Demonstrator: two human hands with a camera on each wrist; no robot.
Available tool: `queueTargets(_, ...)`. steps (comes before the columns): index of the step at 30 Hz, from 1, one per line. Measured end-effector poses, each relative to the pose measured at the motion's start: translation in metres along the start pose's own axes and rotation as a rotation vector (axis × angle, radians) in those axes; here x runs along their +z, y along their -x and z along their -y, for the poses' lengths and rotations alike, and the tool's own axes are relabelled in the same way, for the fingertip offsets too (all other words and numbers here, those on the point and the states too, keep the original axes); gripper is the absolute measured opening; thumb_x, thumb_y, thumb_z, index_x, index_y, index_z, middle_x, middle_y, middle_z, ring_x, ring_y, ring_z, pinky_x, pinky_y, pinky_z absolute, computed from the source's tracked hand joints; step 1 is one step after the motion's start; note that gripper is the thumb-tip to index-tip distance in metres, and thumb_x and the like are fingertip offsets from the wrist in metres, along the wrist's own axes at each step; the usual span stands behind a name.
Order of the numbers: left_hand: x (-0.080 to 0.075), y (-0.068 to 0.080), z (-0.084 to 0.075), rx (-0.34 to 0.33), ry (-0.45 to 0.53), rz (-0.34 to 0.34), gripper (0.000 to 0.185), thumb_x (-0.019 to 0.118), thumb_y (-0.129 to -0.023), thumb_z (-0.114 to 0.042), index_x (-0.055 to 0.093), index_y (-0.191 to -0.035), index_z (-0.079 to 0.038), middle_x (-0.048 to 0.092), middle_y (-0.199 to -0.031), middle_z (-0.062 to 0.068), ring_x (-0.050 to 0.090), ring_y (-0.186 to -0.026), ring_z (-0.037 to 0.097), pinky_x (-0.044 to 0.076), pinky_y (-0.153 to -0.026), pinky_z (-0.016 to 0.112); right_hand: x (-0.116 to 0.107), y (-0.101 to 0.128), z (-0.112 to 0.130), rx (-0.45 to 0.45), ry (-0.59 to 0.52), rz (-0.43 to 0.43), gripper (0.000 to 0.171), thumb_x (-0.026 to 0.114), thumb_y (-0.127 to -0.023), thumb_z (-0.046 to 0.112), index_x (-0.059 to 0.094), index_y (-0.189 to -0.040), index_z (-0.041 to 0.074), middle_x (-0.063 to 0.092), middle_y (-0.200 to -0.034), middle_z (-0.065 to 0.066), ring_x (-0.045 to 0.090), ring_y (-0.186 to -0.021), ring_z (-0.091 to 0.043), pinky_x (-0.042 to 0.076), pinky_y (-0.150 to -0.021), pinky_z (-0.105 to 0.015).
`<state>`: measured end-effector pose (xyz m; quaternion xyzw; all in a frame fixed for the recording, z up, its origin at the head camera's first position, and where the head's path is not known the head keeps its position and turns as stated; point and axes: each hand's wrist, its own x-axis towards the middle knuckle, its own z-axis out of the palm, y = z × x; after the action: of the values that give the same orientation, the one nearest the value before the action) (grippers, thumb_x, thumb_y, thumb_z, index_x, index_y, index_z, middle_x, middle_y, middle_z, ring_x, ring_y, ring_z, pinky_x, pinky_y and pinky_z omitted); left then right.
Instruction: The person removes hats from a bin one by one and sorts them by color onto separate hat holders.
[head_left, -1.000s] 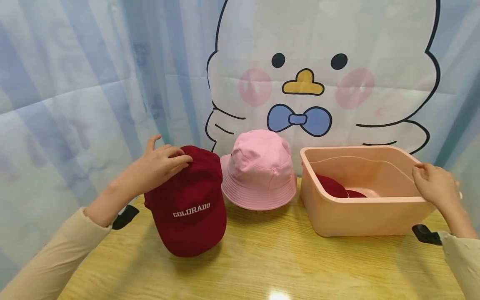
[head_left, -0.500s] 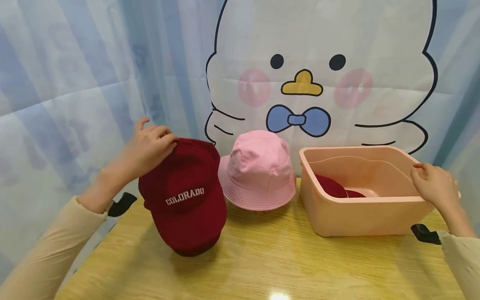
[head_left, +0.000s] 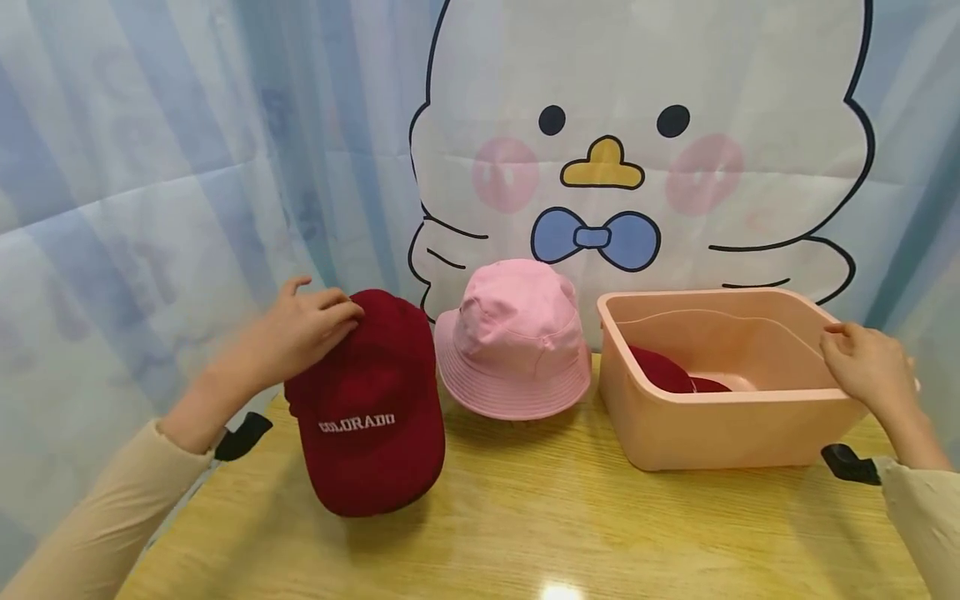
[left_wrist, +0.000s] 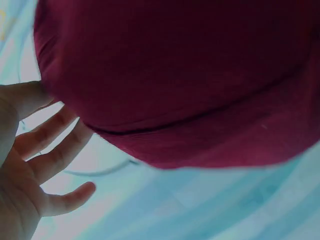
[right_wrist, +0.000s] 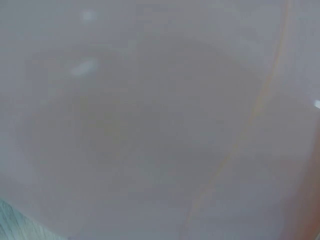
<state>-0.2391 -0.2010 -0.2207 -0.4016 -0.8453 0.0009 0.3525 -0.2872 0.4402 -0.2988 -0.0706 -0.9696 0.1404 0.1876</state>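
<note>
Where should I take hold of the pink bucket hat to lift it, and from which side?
Take the pink bucket hat by its crown, coming from above. It sits upright on the table with the soft dome exposed. The red cap and the tub crowd its sides, so a top grip probably has the most room.

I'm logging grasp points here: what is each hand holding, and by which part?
The left hand grips the maroon cap at the back of its crown. The right hand holds the peach tub by its right rim.
</note>
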Motion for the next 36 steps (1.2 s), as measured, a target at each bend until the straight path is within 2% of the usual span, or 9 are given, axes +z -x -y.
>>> queueTargets(3, 0.000, 0.005, -0.013, 0.049, 0.020, 0.000, 0.017, 0.069, -0.071, 0.000, 0.064, -0.086, -0.005, 0.061, -0.081, 0.008, 0.060, -0.065, 0.016, 0.037, -0.081, 0.056, 0.000, 0.001, 0.000, -0.001, 0.001, -0.005, 0.051, 0.027, -0.094, 0.035, 0.041, -0.117, -0.008, 0.038, -0.116, -0.038, 0.034, -0.100, -0.054, 0.022, -0.082, -0.064)
queueTargets(8, -0.009, 0.000, -0.015, 0.023, 0.020, -0.020, 0.016, 0.069, -0.070, 0.002, 0.062, -0.083, -0.004, 0.057, -0.077, 0.008, 0.055, -0.062, 0.017, 0.037, -0.082, 0.055, 0.000, 0.001, 0.001, -0.004, -0.004, 0.001, 0.051, 0.026, -0.093, 0.036, 0.041, -0.117, -0.008, 0.037, -0.117, -0.039, 0.033, -0.101, -0.055, 0.021, -0.083, -0.064)
queueTargets(17, -0.033, -0.044, 0.023, -0.142, -0.023, -0.140, 0.008, 0.057, -0.082, 0.003, 0.060, -0.088, 0.006, 0.057, -0.082, 0.021, 0.054, -0.074, 0.035, 0.036, -0.083, 0.054, -0.001, 0.001, 0.002, -0.007, -0.005, -0.008, 0.052, 0.026, -0.093, 0.035, 0.041, -0.117, -0.008, 0.038, -0.116, -0.039, 0.033, -0.100, -0.055, 0.022, -0.082, -0.064)
queueTargets(21, -0.035, -0.053, 0.039, -0.205, -0.085, -0.160, 0.009, 0.054, -0.084, 0.002, 0.058, -0.090, 0.007, 0.056, -0.086, 0.024, 0.054, -0.078, 0.038, 0.033, -0.088, 0.057, -0.001, 0.001, 0.003, -0.007, -0.005, -0.010, 0.052, 0.026, -0.094, 0.035, 0.040, -0.118, -0.009, 0.038, -0.116, -0.040, 0.033, -0.100, -0.055, 0.022, -0.083, -0.064)
queueTargets(24, -0.027, -0.049, 0.037, -0.194, -0.072, -0.060, 0.008, 0.055, -0.084, 0.000, 0.060, -0.089, 0.004, 0.057, -0.086, 0.021, 0.056, -0.076, 0.035, 0.035, -0.084, 0.056, 0.000, 0.002, 0.003, -0.009, -0.008, -0.016, 0.051, 0.027, -0.094, 0.034, 0.041, -0.117, -0.009, 0.039, -0.115, -0.039, 0.034, -0.100, -0.055, 0.022, -0.082, -0.064)
queueTargets(28, -0.015, -0.035, 0.016, -0.160, 0.016, 0.258, 0.004, 0.057, -0.085, -0.006, 0.059, -0.082, -0.004, 0.055, -0.076, 0.011, 0.053, -0.064, 0.023, 0.040, -0.068, 0.042, 0.001, 0.002, 0.003, -0.008, -0.012, -0.017, 0.049, 0.028, -0.093, 0.032, 0.042, -0.117, -0.009, 0.039, -0.115, -0.039, 0.035, -0.099, -0.055, 0.022, -0.081, -0.063)
queueTargets(30, -0.013, -0.026, 0.003, -0.159, 0.071, 0.378, 0.006, 0.057, -0.085, -0.008, 0.056, -0.078, -0.008, 0.052, -0.072, 0.005, 0.047, -0.061, 0.015, 0.039, -0.060, 0.033, 0.001, 0.001, 0.003, -0.010, -0.013, -0.015, 0.049, 0.028, -0.093, 0.032, 0.042, -0.117, -0.008, 0.040, -0.115, -0.039, 0.035, -0.099, -0.055, 0.023, -0.080, -0.063)
queueTargets(32, -0.013, -0.020, -0.006, -0.146, 0.119, 0.406, 0.009, 0.059, -0.084, -0.007, 0.054, -0.076, -0.010, 0.050, -0.070, 0.002, 0.044, -0.059, 0.011, 0.038, -0.056, 0.027, 0.001, 0.001, 0.003, -0.014, -0.007, -0.016, 0.050, 0.028, -0.093, 0.033, 0.042, -0.116, -0.009, 0.040, -0.114, -0.039, 0.036, -0.098, -0.055, 0.023, -0.079, -0.062)
queueTargets(36, -0.016, -0.015, -0.014, -0.150, 0.177, 0.379, 0.010, 0.061, -0.082, -0.007, 0.055, -0.076, -0.011, 0.050, -0.072, 0.000, 0.043, -0.060, 0.008, 0.038, -0.056, 0.022, 0.001, 0.001, 0.001, -0.019, 0.000, -0.017, 0.051, 0.027, -0.093, 0.035, 0.042, -0.115, -0.009, 0.040, -0.114, -0.039, 0.036, -0.097, -0.055, 0.023, -0.079, -0.063)
